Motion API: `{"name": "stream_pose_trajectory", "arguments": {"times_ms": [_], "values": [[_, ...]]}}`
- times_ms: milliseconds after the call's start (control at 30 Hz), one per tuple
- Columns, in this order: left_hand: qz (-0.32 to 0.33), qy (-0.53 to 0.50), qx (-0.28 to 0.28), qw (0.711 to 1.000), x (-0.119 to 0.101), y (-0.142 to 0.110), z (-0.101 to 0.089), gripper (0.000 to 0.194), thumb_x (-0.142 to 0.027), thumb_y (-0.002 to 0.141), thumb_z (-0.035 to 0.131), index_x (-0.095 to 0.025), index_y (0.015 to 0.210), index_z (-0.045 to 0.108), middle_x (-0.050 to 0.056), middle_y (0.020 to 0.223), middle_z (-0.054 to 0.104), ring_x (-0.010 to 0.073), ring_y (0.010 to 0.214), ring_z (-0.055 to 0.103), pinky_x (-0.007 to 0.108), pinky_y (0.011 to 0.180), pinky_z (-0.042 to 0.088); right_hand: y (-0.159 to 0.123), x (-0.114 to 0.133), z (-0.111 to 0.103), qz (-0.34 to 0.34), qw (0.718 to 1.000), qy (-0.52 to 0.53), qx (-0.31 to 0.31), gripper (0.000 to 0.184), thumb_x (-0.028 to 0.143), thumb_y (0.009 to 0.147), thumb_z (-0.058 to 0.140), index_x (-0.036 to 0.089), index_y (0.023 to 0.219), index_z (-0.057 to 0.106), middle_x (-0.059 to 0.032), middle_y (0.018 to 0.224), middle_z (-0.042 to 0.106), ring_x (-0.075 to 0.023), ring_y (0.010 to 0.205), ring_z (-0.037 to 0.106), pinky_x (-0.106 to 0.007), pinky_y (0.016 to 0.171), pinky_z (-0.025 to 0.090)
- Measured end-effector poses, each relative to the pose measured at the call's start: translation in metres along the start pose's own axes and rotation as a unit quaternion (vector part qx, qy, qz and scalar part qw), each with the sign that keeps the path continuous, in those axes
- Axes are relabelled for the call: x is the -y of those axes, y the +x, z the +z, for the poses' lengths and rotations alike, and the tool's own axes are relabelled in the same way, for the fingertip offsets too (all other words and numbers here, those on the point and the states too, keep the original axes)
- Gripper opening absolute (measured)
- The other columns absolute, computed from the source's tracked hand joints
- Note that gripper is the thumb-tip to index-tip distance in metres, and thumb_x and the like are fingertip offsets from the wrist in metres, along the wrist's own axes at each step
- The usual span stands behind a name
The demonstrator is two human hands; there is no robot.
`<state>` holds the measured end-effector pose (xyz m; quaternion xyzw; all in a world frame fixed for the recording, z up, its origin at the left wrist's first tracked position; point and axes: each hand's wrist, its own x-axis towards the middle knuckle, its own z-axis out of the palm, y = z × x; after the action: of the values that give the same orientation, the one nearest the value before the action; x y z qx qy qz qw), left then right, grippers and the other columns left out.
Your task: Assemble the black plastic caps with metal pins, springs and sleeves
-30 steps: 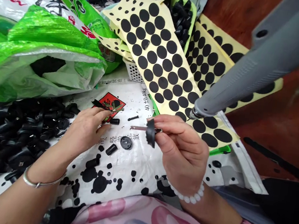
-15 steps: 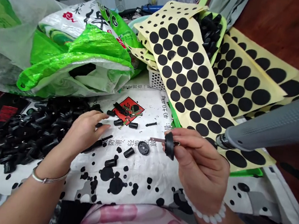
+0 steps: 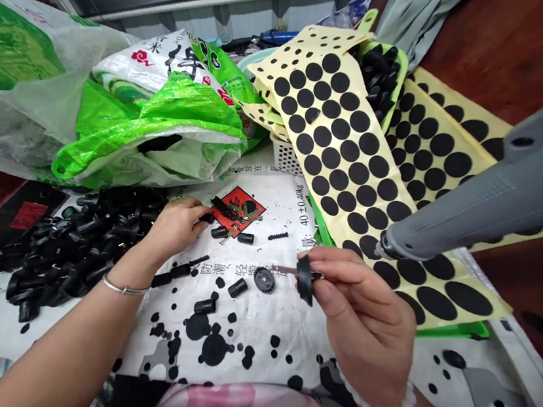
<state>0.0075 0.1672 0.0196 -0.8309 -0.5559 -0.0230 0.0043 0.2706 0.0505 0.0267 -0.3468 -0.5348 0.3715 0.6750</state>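
Observation:
My right hand (image 3: 369, 314) pinches a black ribbed plastic wheel (image 3: 305, 280) on edge between thumb and fingers. A thin brownish metal strip (image 3: 284, 269) passes through the wheel and points left. My left hand (image 3: 178, 224) is over the sheet beside the black heap, its fingertips closed on the end of a small black plastic sleeve (image 3: 207, 218). Nearby lie more sleeves (image 3: 238, 287), a grey toothed disc (image 3: 265, 280), a black ribbed pin (image 3: 278, 235), and metal strips with black pieces (image 3: 238, 211) on the red diamond print.
A heap of black plastic parts (image 3: 72, 248) lies left, below green-and-white bags (image 3: 158, 117). Sheets of round black stickers (image 3: 342, 146) lean on a basket. A grey electric screwdriver (image 3: 474, 202) juts in from the right. Black dots (image 3: 214, 349) lie scattered or printed in front.
My left hand has moved away and right, its fingers closing on the small sleeve. My right hand keeps its hold on the wheel. The whole view has shifted slightly.

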Motion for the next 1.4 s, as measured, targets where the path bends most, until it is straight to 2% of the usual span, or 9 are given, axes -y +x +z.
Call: {"name": "stream_pose_trajectory", "arguments": {"times_ms": [200,400,533,667,767,867,1000,1200,1400], "values": [[-0.053,-0.033,-0.049,0.997,-0.002,-0.016,-0.008,0.028,-0.032,0.083,0.047,-0.016,0.104,0.057,0.007,0.084,0.065,0.02,0.075,0.062,0.031,0.069,0.048,0.003,0.002,0.001,-0.016,1.0,-0.023,0.014,0.02,0.005,0.08,0.06,0.019,0.093,0.067,-0.0048,0.093,0.065,-0.0176,0.095,0.059,-0.033,0.085,0.05],[-0.041,-0.076,-0.119,0.989,-0.004,-0.04,-0.011,0.025,-0.035,0.082,0.051,-0.017,0.098,0.059,0.003,0.083,0.056,0.0134,0.065,0.055,0.027,0.064,0.045,0.001,0.002,0.003,-0.01,0.999,-0.026,0.027,0.022,0.003,0.081,0.057,0.019,0.094,0.066,-0.0047,0.094,0.064,-0.0161,0.096,0.059,-0.03,0.086,0.05],[-0.065,-0.06,-0.071,0.994,-0.009,-0.046,-0.007,0.027,-0.033,0.082,0.05,-0.018,0.101,0.061,0.002,0.084,0.055,0.0145,0.066,0.056,0.028,0.064,0.046,0.0,0.001,0.005,-0.014,0.998,-0.038,0.038,0.023,0.002,0.081,0.057,0.019,0.095,0.066,-0.0044,0.094,0.064,-0.0163,0.096,0.059,-0.03,0.085,0.05],[-0.048,-0.099,-0.015,0.994,-0.013,-0.053,-0.006,0.036,-0.031,0.082,0.05,-0.019,0.115,0.056,0.004,0.093,0.057,0.0174,0.08,0.059,0.03,0.073,0.048,-0.001,-0.002,0.006,-0.011,0.998,-0.051,0.043,0.023,0.003,0.081,0.057,0.019,0.095,0.066,-0.0043,0.095,0.064,-0.0159,0.097,0.059,-0.028,0.085,0.05],[-0.051,-0.131,-0.066,0.988,-0.002,-0.057,-0.011,0.037,-0.032,0.083,0.048,-0.018,0.116,0.055,0.005,0.097,0.059,0.0165,0.082,0.06,0.029,0.076,0.048,-0.002,-0.003,0.006,-0.007,0.998,-0.056,0.042,0.022,0.003,0.082,0.057,0.019,0.095,0.065,-0.0044,0.096,0.064,-0.0154,0.097,0.059,-0.027,0.085,0.05],[-0.108,-0.078,-0.126,0.983,0.02,-0.054,-0.017,0.034,-0.033,0.083,0.048,-0.015,0.11,0.06,0.008,0.098,0.061,0.0186,0.081,0.061,0.03,0.077,0.049,-0.003,-0.003,0.006,-0.003,0.997,-0.055,0.052,0.022,0.003,0.082,0.057,0.02,0.095,0.065,-0.0042,0.097,0.063,-0.0148,0.097,0.059,-0.027,0.085,0.05],[-0.163,0.01,-0.114,0.98,0.042,-0.044,-0.026,0.035,-0.032,0.082,0.046,-0.012,0.105,0.064,0.013,0.098,0.066,0.0265,0.089,0.061,0.038,0.083,0.048,-0.003,-0.003,0.007,0.0,0.997,-0.054,0.059,0.022,0.004,0.082,0.057,0.02,0.095,0.065,-0.0043,0.097,0.063,-0.0149,0.096,0.059,-0.027,0.083,0.051],[-0.099,0.003,-0.075,0.992,0.038,-0.043,-0.031,0.034,-0.033,0.082,0.046,-0.015,0.103,0.066,0.01,0.099,0.067,0.0252,0.094,0.061,0.036,0.086,0.047,-0.003,-0.004,0.006,0.008,0.997,-0.057,0.047,0.021,0.004,0.082,0.057,0.019,0.094,0.065,-0.0048,0.098,0.063,-0.0154,0.097,0.059,-0.027,0.084,0.05],[0.008,0.023,-0.005,1.0,0.029,-0.051,-0.012,0.034,-0.036,0.08,0.049,-0.016,0.103,0.066,0.013,0.106,0.064,0.0282,0.096,0.059,0.043,0.087,0.045,-0.003,-0.003,0.008,0.008,0.996,-0.059,0.065,0.022,0.003,0.082,0.057,0.019,0.094,0.065,-0.0039,0.098,0.064,-0.0144,0.097,0.059,-0.026,0.083,0.051]]}}
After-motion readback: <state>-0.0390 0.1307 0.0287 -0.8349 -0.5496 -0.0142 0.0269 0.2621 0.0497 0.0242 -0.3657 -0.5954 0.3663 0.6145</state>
